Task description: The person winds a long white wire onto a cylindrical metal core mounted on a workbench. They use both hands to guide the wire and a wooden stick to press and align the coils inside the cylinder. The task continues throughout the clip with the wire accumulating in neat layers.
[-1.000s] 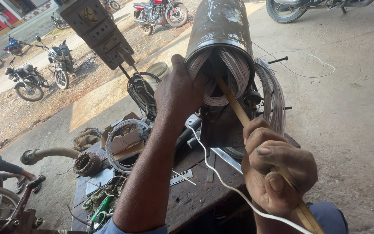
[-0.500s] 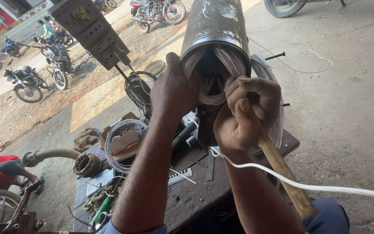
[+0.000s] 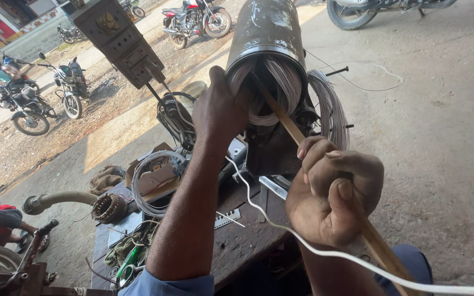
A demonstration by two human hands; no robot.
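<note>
A: What's in the middle?

B: Big dark metal cylinder (image 3: 267, 33), a motor body, lying w/ its open end toward the camera at the far edge of a wooden workbench (image 3: 237, 241). White wire windings (image 3: 286, 82) bulge out of that open end all round the bore.

A: Hands?

B: Left hand (image 3: 220, 109) is up at the mouth, palm pressed on the left side of the windings, fingers curled over the bundle at the rim. Gripping or just pushing? Can't tell.

A: And the right?

B: Right hand (image 3: 336, 194) is nearer the camera, below and right of the cylinder, closed in a fist round a long wooden stick (image 3: 283, 118). Stick runs diagonally up-left from the fist, tip going into the windings inside the bore; other end sticks out below the fist toward bottom right.

A: That white line?

B: White cord (image 3: 259, 208), runs from near the left wrist, under the right hand, off the bottom-right corner. Can't tell if either hand holds it.

A: Around it?

B: Loose wire coil (image 3: 330, 109) hangs just right of the cylinder. On the bench left: another wire coil (image 3: 152, 181) on a cardboard box, a small copper-wound stator (image 3: 109, 207) near it, green-handled pliers (image 3: 130, 260) at the near-left corner. Grey switch box (image 3: 119, 38) hangs upper left. Motorcycles (image 3: 196, 19) parked on the dirt beyond.
</note>
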